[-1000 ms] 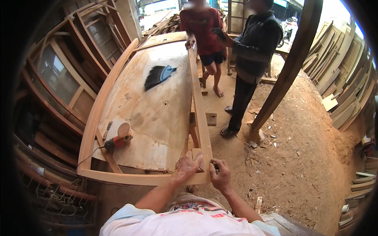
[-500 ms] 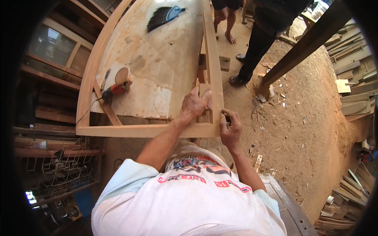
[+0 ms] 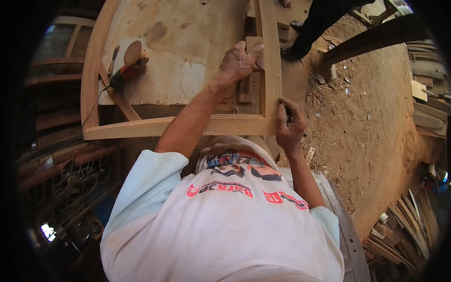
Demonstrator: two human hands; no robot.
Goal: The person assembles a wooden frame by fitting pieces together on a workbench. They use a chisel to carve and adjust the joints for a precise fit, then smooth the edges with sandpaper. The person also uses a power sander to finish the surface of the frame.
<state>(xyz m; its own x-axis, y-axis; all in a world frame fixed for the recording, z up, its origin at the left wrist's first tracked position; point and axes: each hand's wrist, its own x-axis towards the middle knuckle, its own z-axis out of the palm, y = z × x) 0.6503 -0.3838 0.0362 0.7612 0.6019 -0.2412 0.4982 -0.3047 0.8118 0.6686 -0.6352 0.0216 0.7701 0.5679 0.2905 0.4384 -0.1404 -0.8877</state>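
Observation:
A pale wooden frame (image 3: 188, 126) lies in front of me, its near right corner close to my body. My left hand (image 3: 238, 62) is closed on a small wooden block (image 3: 254, 43), against the inner side of the frame's right rail. Its fingertips are partly hidden by the hand and block. My right hand (image 3: 291, 123) rests beside the outer edge of the near right corner, fingers curled and thumb touching the wood. Whatever it may hold is hidden. An angle grinder (image 3: 128, 71) with a round disc lies across the frame's left part, its cord trailing toward me.
A stained board (image 3: 181, 44) lies under the frame. Beyond the right rail stands a person in dark trousers (image 3: 312, 28), near a slanting wooden post (image 3: 371, 44). Scrap wood (image 3: 394, 230) is piled at the right, and racks (image 3: 80, 183) stand at the left.
My left hand has moved farther away along the right rail with the block. My right hand stays at the corner. The view has shifted, so the frame sits higher in the picture.

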